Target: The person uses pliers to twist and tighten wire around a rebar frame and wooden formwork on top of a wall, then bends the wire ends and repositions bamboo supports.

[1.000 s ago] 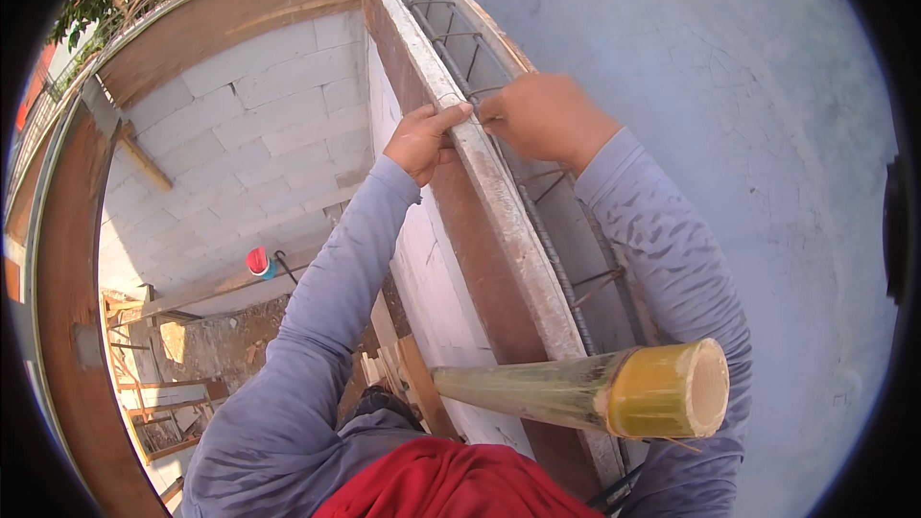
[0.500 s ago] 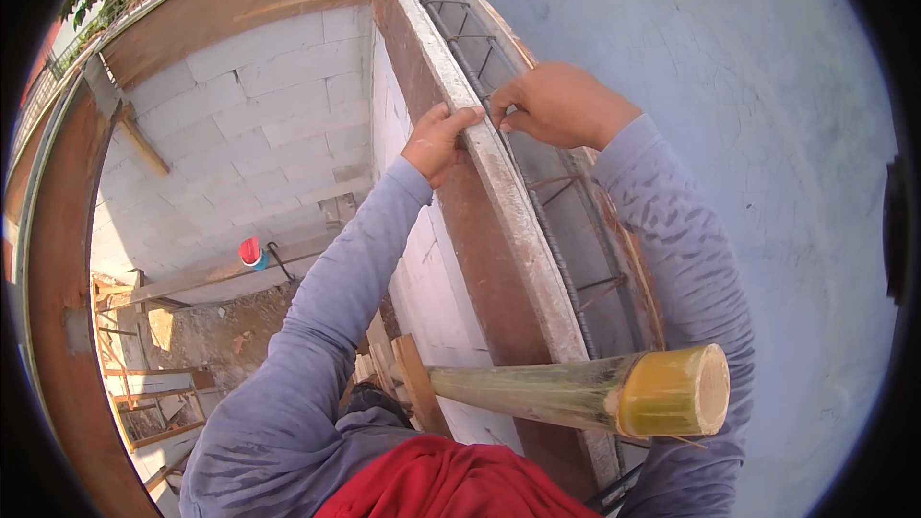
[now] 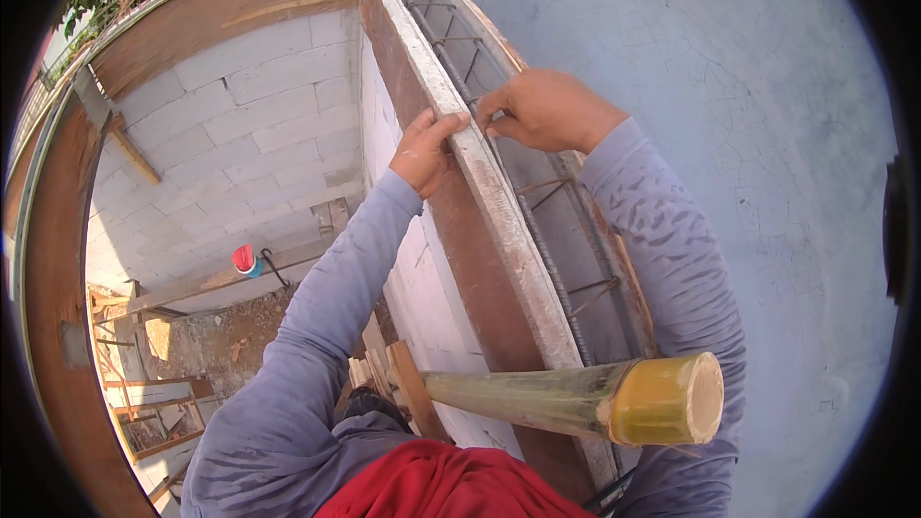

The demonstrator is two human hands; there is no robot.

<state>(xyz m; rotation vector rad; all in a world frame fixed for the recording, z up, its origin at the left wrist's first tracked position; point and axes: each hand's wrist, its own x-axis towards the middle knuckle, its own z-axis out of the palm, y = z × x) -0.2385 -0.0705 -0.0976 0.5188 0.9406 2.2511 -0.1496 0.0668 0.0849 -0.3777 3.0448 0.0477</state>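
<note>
A long brown formwork board [image 3: 484, 269] with a rough, pale top edge runs away from me along the top of the block wall. Over that edge my left hand [image 3: 422, 149] is closed, its thumb on top and its fingers on the left face. Just across the board, my right hand [image 3: 552, 110] has thumb and forefinger pinched close to the steel reinforcing bars [image 3: 549, 269] in the gap. Whatever the pinch holds is too small or hidden to make out. A second, thinner board [image 3: 614, 240] borders the gap on the right, under my right forearm.
A thick bamboo pole [image 3: 528, 398] with a cut yellow end crosses the board near my body, beside a wooden batten [image 3: 417, 393]. Far below left are a dirt floor [image 3: 221, 345], a red-and-blue container [image 3: 247, 261] and timber frames. A grey wall surface [image 3: 787, 182] rises on the right.
The whole view has shifted slightly, so the hands and board appear a little further left. My left hand keeps its grip on the board; the right fingers stay at the bars.
</note>
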